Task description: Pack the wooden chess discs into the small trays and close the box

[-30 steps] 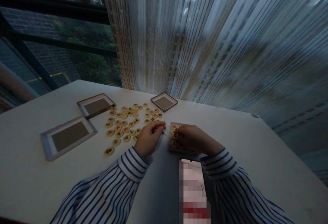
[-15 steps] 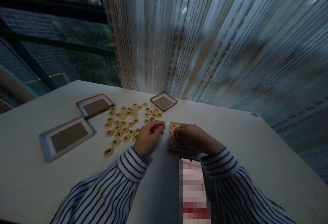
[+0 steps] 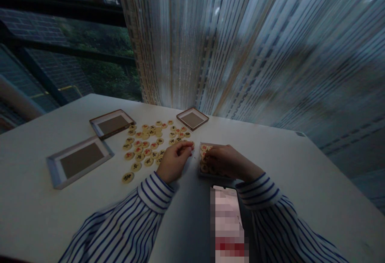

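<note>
My left hand (image 3: 175, 162) hovers over the right edge of several loose Chinese chess pieces (image 3: 146, 152), thumb and fingers pinched together. The edge of a chess piece (image 3: 193, 145) shows at its fingertips. My right hand (image 3: 230, 162) reaches into a small open box (image 3: 202, 173) from the right, fingers bent down and closed. Chess pieces with red characters (image 3: 204, 148) lie in rows inside this box. The hand covers much of the box, and whatever its fingertips hold is hidden. The loose pieces are round and pale wood, marked in red or black.
Two shallow box parts (image 3: 54, 174) (image 3: 95, 128) lie left of the loose pieces, and a smaller tray (image 3: 195, 127) lies behind them. A phone (image 3: 228, 207) rests on the white table (image 3: 288, 183) below the box. A string curtain (image 3: 186, 46) hangs behind the table.
Both hands stay almost in place. The right fingers shift very slightly within the box; the loose pieces look unchanged.
</note>
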A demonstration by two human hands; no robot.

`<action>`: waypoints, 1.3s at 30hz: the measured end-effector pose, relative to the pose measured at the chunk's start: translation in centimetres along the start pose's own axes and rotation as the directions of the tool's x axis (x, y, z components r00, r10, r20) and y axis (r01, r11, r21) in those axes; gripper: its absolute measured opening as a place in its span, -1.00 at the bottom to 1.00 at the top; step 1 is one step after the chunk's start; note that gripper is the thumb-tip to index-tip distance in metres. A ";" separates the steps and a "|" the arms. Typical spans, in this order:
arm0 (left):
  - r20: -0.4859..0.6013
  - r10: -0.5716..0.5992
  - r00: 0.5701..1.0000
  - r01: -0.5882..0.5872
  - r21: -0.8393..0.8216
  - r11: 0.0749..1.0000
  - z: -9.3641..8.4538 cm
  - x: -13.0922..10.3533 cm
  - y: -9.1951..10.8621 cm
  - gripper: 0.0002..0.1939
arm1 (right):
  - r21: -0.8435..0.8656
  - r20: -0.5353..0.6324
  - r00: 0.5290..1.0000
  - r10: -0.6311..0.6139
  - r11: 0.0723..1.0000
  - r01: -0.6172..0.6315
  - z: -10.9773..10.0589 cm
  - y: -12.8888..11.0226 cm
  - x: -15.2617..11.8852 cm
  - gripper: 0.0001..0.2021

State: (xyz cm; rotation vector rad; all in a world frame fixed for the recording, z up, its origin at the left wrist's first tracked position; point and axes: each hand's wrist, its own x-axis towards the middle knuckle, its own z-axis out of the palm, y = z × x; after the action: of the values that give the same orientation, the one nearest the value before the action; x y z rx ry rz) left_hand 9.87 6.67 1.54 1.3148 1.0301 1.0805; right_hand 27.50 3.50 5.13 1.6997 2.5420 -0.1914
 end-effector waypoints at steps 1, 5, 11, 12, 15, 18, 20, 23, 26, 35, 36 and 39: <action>-0.002 0.000 1.000 0.000 -0.001 1.000 0.0 0.0 0.0 -0.72 | -0.003 -0.007 1.000 -0.008 1.000 0.008 0.0 0.0 0.0 -0.77; -0.008 0.011 1.000 -0.011 0.001 1.000 -0.1 0.0 0.0 -0.74 | -0.013 -0.033 0.999 -0.030 0.999 0.029 0.0 0.0 0.0 -0.79; -0.008 0.008 1.000 -0.008 -0.021 1.000 -0.1 0.1 -0.4 -0.74 | -0.026 -0.019 1.000 -0.018 1.000 0.018 0.1 0.1 0.1 -0.80; -0.009 0.006 1.000 -0.006 -0.020 1.000 -0.1 0.1 -0.4 -0.74 | -0.025 -0.019 1.000 -0.018 1.000 0.018 0.2 0.1 0.1 -0.80; -0.012 0.010 1.000 -0.010 -0.013 1.000 -0.1 0.2 -0.4 -0.74 | -0.025 -0.031 0.999 -0.023 0.999 0.022 0.2 0.2 0.1 -0.79; -0.012 0.017 1.000 -0.017 -0.008 1.000 -0.2 0.2 -0.3 -0.75 | -0.025 -0.036 0.999 -0.034 0.999 0.033 0.2 0.1 0.0 -0.79; -0.015 0.021 1.000 -0.021 0.003 1.000 -0.2 0.2 -0.3 -0.75 | -0.025 -0.033 0.999 -0.033 0.999 0.032 0.1 0.1 0.0 -0.78; -0.016 0.022 1.000 -0.022 0.003 1.000 -0.2 0.2 -0.3 -0.75 | -0.040 -0.023 1.000 -0.012 0.999 0.011 -0.2 0.0 0.1 -0.77; -0.012 0.026 1.000 -0.026 -0.017 1.000 -0.2 0.2 -0.3 -0.74 | -0.061 -0.071 0.997 0.028 0.998 -0.033 -0.8 0.2 0.1 -0.75; -0.089 0.074 0.993 -0.075 -0.009 0.997 -0.6 0.2 0.3 -0.73 | 0.015 -0.263 0.961 0.088 0.996 -0.087 -2.2 1.3 -1.3 -0.75; -0.103 0.074 0.992 -0.076 -0.018 0.997 -0.7 0.2 0.4 -0.72 | 0.002 -0.223 0.972 0.076 0.997 -0.077 -2.0 1.4 -1.3 -0.74; -0.156 0.061 0.986 -0.069 -0.041 0.997 -1.0 0.2 0.9 -0.69 | -0.057 -0.097 0.994 0.050 0.997 -0.055 -1.1 1.2 -0.8 -0.74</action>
State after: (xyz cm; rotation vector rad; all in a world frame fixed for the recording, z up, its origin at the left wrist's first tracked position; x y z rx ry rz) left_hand 8.92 7.06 2.47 1.2498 1.0758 1.2647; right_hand 28.96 3.38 6.27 1.7926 2.5374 -0.0305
